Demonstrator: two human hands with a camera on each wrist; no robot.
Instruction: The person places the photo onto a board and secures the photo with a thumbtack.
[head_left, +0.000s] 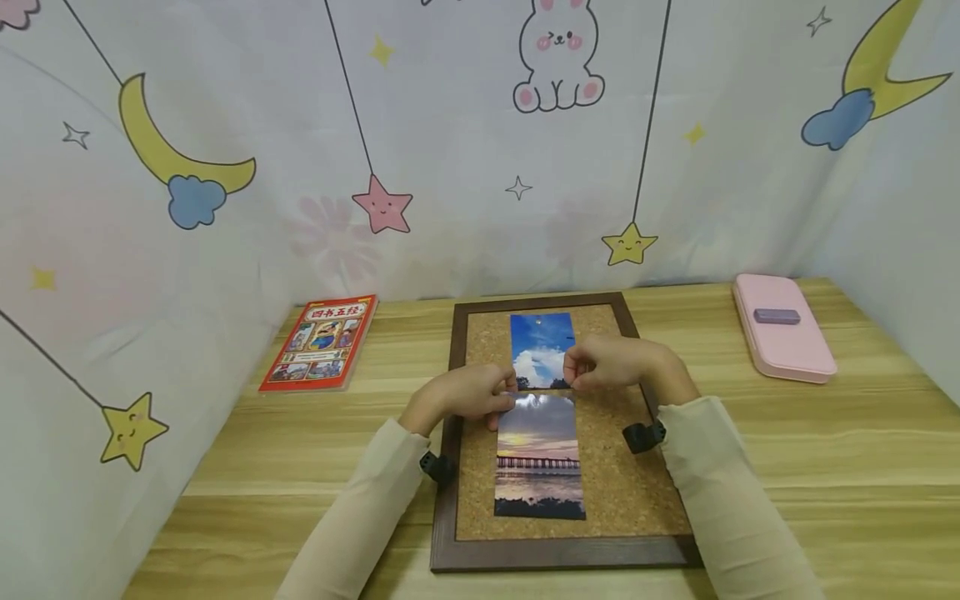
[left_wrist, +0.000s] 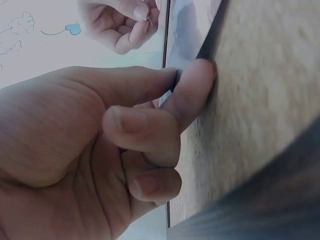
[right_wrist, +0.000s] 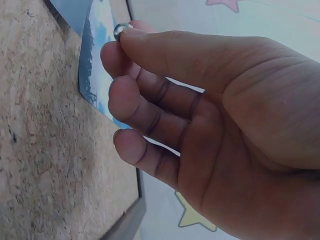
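Observation:
A sunset pier photo (head_left: pixel 537 467) lies over the lower part of a cork board (head_left: pixel 630 492). My left hand (head_left: pixel 468 390) pinches that photo's upper left edge between thumb and index finger. Above it, a blue-sky photo (head_left: pixel 540 350) is on the cork, with a small shiny pin at its top. My right hand (head_left: pixel 611 362) is beside the sky photo's lower right corner. Between its thumb and index finger it pinches a thumbtack (right_wrist: pixel 120 31) with a round silver head; the thin needle shows in the left wrist view.
A dark brown frame (head_left: pixel 570 552) borders the board on the wooden table (head_left: pixel 315 467). At the back left lies a red book (head_left: pixel 318 346), at the back right a pink case (head_left: pixel 783 329). A patterned curtain (head_left: pixel 465 142) hangs behind the table.

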